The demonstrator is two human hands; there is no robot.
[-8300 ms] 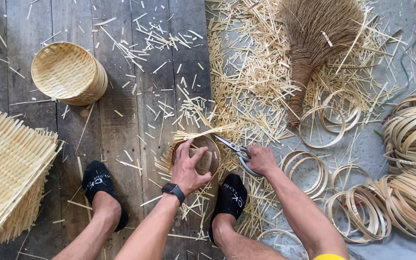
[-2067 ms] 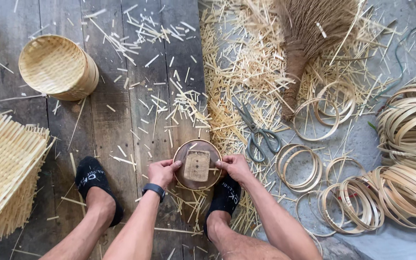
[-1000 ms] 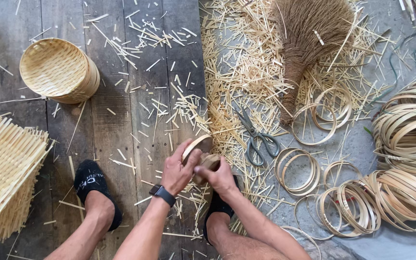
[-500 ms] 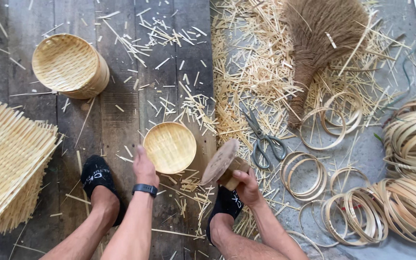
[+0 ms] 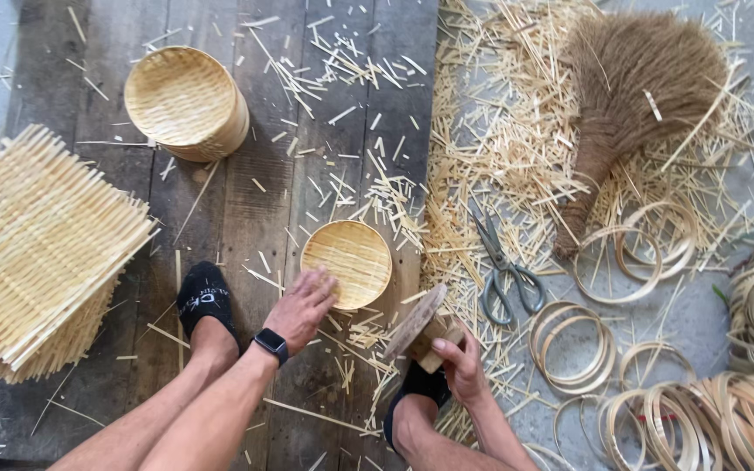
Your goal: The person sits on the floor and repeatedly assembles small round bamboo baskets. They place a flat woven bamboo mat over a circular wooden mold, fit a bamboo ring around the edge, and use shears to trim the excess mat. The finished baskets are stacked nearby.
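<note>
From the head view, the small round woven tray (image 5: 347, 262) lies flat on the wooden floor (image 5: 307, 131), open side up. The left hand (image 5: 300, 307) rests open on its lower left edge. The right hand (image 5: 462, 365) is closed around a tilted round wooden disc (image 5: 415, 321), just right of the tray.

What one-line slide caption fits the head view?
Left hand touching a small round woven bamboo tray, right hand holding a round wooden mould, scissors nearby.

Scissors (image 5: 506, 272), brown broom (image 5: 634, 96), stacked woven mats (image 5: 41, 253), bamboo hoops (image 5: 573, 349), basket stack (image 5: 187, 103)
</note>
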